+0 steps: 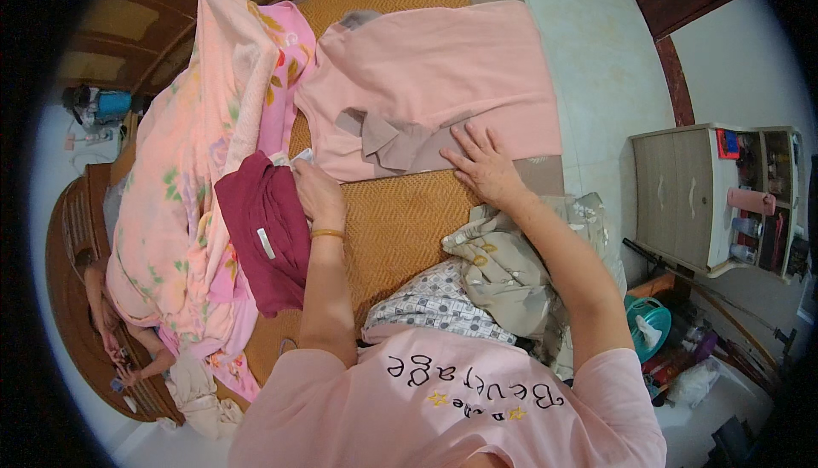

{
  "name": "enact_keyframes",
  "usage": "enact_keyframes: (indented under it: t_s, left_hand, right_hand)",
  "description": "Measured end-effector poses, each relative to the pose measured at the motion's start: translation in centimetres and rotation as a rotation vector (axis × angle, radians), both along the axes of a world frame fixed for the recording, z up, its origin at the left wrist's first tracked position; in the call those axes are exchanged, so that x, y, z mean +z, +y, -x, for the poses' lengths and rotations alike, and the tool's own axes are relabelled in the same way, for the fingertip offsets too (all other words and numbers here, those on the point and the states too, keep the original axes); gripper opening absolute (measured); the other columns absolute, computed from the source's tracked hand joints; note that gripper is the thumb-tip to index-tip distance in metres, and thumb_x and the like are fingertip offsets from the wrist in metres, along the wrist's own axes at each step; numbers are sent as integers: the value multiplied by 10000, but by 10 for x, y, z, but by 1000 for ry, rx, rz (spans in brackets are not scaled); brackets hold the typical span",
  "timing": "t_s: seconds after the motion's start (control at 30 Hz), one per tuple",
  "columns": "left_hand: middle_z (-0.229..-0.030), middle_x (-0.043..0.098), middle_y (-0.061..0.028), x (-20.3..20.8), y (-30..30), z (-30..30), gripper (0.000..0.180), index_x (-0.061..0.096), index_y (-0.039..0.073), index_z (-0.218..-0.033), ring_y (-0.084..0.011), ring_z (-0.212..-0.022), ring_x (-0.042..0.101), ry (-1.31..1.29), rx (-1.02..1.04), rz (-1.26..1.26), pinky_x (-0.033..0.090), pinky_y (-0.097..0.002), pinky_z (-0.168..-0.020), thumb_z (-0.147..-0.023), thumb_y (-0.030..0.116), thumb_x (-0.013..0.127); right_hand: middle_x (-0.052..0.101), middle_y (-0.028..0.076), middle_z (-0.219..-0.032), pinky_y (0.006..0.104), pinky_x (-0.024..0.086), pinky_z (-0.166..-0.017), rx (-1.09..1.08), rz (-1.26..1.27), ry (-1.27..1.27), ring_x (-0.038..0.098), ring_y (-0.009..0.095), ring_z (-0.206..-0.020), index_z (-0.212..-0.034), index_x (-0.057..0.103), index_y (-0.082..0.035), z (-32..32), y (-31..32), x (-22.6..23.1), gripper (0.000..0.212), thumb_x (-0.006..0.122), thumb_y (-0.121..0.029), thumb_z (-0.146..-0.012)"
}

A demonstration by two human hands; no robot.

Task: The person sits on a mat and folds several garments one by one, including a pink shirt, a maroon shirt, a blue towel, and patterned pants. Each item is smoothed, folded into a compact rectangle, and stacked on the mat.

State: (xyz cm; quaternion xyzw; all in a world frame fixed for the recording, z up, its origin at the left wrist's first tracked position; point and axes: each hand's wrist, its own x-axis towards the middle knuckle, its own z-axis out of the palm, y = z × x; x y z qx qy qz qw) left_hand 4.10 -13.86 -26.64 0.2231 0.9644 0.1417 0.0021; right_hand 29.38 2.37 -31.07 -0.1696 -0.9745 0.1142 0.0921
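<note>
A pink garment (434, 59) with taupe patches lies spread on the woven mat (409, 221). My right hand (486, 165) rests flat on its near right edge, fingers spread over a taupe part (400, 140). At the garment's near left corner, my left hand (322, 195) is closed with its fingers curled. A small white piece (302, 156) shows by those fingertips; what they grip is mostly hidden. Beside my left wrist lies a maroon garment (268, 238) with a white label, partly on a flowered pink blanket (179, 212).
Close to my body lie a patterned grey-white cloth (434, 297) and an olive-grey cloth (511, 272). At the far left, another person's hands (123, 357) hold something small. A white cabinet (673, 195) and a teal basket (648, 327) stand on the right.
</note>
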Motion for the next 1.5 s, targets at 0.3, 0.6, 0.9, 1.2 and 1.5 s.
enact_keyframes:
  t_s: [0.3,0.6,0.9,1.2,1.5]
  left_hand:
    - [-974,542,-195,-20,-11,-45,121,537,-27,-945,-353,-961,517,-25,-483,-362,403,-439,-862,-862,60,519]
    - [-931,594,-200,-32,1,-34,261,538,-41,-1118,-361,-885,572,-103,-403,-366,442,-427,-802,-876,36,476]
    - [-823,639,-195,-19,55,41,410,489,-13,-1230,-276,-797,652,-71,-389,-256,504,-374,-673,-821,-11,465]
    - [-808,583,-76,-48,59,72,131,497,33,-979,-149,-774,602,-366,-148,-531,486,-267,-567,-864,13,436]
    - [-1106,547,-140,-51,39,22,305,387,30,-1180,-184,-956,573,-948,203,-1093,487,-262,-771,-891,-2,481]
  right_hand:
    - [411,120,-1385,444,227,-1100,216,111,-39,315,286,-1333,-1280,481,-79,40,-20,-8,497,563,-333,-861]
    - [592,132,-1096,415,318,-1014,106,159,325,497,295,-1088,-1025,617,-30,86,-27,-12,447,610,-425,-816]
    - [599,100,-1028,367,490,-745,-906,1854,518,582,211,-897,-1008,573,-37,120,-17,22,246,570,-257,-899]
    - [607,96,-1025,411,523,-763,-763,2161,784,603,223,-898,-1101,520,-62,116,-4,14,194,471,-109,-920]
    - [623,82,-993,286,503,-741,-749,1562,537,607,171,-839,-1188,496,-12,98,-8,-17,344,585,-64,-860]
